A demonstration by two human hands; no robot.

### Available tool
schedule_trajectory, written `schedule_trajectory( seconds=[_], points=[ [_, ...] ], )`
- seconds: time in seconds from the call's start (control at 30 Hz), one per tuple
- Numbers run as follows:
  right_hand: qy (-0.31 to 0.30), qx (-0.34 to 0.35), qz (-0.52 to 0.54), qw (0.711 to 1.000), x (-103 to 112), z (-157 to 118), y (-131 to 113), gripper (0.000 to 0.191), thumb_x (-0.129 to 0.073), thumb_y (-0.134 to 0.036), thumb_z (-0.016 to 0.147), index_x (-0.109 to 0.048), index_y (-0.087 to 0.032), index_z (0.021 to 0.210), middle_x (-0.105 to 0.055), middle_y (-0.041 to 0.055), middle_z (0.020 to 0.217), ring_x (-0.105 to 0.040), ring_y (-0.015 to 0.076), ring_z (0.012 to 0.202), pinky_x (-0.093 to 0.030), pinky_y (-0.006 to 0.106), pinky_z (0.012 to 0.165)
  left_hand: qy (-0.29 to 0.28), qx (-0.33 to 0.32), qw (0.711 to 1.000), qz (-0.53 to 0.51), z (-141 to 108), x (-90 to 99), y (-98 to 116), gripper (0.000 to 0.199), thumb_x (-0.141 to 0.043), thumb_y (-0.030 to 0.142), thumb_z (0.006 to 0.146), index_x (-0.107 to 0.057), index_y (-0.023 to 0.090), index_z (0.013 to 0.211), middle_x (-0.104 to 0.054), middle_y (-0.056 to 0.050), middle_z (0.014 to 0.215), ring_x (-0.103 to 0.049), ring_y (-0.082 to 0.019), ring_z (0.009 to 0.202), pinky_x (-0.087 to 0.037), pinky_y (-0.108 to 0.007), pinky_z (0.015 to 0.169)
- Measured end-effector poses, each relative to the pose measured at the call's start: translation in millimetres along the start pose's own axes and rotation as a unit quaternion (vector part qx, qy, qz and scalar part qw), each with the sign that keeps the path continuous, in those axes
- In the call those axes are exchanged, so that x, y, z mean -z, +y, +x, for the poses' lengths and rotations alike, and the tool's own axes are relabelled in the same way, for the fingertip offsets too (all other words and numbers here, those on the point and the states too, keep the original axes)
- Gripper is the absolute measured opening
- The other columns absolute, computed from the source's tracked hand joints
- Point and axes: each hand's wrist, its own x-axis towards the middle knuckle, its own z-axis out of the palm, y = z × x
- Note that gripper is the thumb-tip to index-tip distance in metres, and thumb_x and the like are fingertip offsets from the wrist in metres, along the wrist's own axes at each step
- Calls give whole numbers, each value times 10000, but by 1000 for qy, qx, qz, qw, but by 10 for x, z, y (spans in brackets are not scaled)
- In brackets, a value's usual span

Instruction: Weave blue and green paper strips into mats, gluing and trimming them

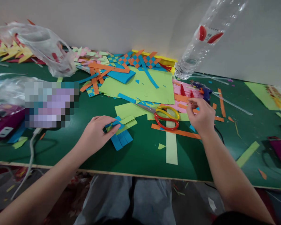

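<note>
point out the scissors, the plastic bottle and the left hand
Scissors [152, 110]: head view, on the pivot
Plastic bottle [210, 35]: head view, on the label
Left hand [96, 132]: head view, on its back

Green desk [142, 162] has pale strip [171, 151] near front edge, green strip [248, 154] right, clear bottle [189, 59] back, plastic bag [61, 64] left.

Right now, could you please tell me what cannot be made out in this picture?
All in the head view:
Blue-and-green paper piece: partly covered by the left hand.
Right hand: its curled fingers hide whether it pinches anything.
Phone: its screen is hidden by pixelation.
Bottle: its top is cut off by the upper edge.
Purple object: cut off by the right edge.
</note>
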Motion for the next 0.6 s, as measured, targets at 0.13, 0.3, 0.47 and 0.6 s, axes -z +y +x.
schedule_trajectory(
  seconds=[0.13, 0.3, 0.47, 0.6],
  points=[
    [12, -7, 1, 1000, -5, 42, 69, 177, -528, -201, 863, -616, -201, 1017, -662, 53, 787, -623, 201, 724, -523, 356, 714, -2, -33, 999, -2, 2, -7, 14, 258, -500, 425, 915, -665, 230, 954, -729, -69, 1062, -640, -281, 1090, -439, -455, 962],
    [25, -56, -51, 997, 35, 181, 336, 245, -567, -157, 788, -591, -205, 1027, -679, 71, 869, -614, 237, 789, -510, 441, 810, -4, -31, 1000, 0, -9, -23, -50, 254, -477, 419, 928, -647, 235, 970, -723, -72, 1064, -639, -278, 1091, -424, -458, 973],
    [3, -173, -122, 977, -40, 386, 881, 277, -661, -210, 723, -597, -176, 990, -684, 135, 939, -596, 279, 926, -458, 439, 849, 11, -22, 1000, -5, -16, -29, -97, 239, -503, 449, 913, -619, 240, 931, -721, -68, 1004, -652, -274, 1026, -434, -445, 942],
    [-28, -246, -170, 954, -216, 514, 1332, 313, -704, -357, 691, -591, -118, 859, -649, 251, 984, -584, 308, 978, -421, 447, 798, 32, -13, 999, -8, -17, -37, -106, 230, -549, 468, 877, -620, 250, 898, -726, -42, 951, -662, -263, 958, -444, -439, 939]
  ],
)
